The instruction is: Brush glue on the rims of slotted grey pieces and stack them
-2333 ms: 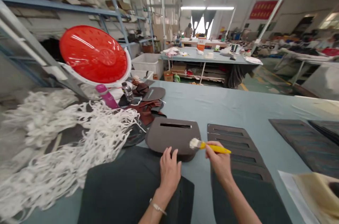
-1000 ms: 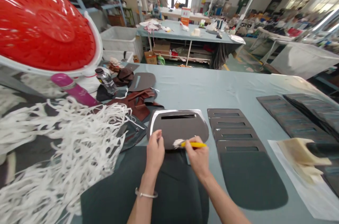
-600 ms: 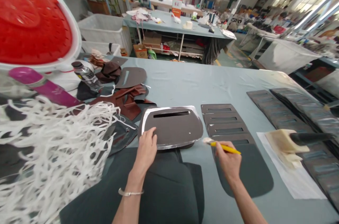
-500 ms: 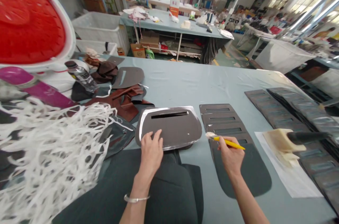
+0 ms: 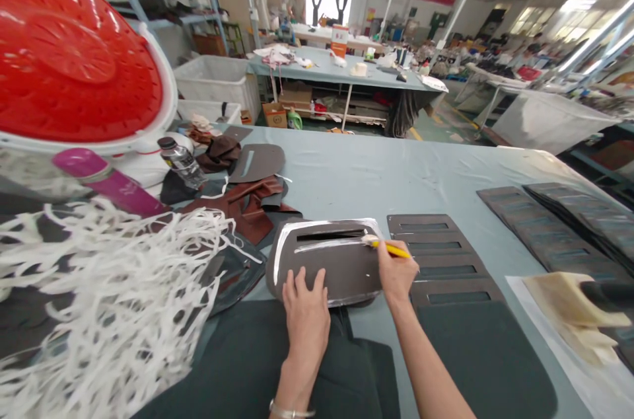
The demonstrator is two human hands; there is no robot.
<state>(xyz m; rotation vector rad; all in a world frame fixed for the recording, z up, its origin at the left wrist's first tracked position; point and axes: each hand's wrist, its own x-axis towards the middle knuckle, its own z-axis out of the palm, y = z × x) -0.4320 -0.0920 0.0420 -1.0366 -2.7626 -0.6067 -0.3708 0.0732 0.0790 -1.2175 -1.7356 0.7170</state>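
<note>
A dark grey rounded panel [image 5: 341,273] with a long slot lies in front of me on the table. White glue-like paste [image 5: 281,250] runs along its left and top edges, and a fresh white line lies just under the slot. My left hand [image 5: 307,303] rests on the panel's lower left part, fingers spread and flat. In my right hand [image 5: 396,273] is a yellow-handled brush [image 5: 391,248], its white-coated bristles touching the panel by the slot's right end. Right of it, slotted panels [image 5: 438,267] lie overlapped in a row.
White strips [image 5: 123,300] pile up at left, beside a purple flask [image 5: 106,181], a bottle [image 5: 181,161] and brown scraps [image 5: 252,207]. A red basin [image 5: 74,62] looms upper left. At right are a cream block [image 5: 569,303] on white paper and more panel stacks [image 5: 539,227].
My right hand has carried the brush left onto the panel, and a white line now shows below the slot. My left hand stays on the panel. The view has shifted.
</note>
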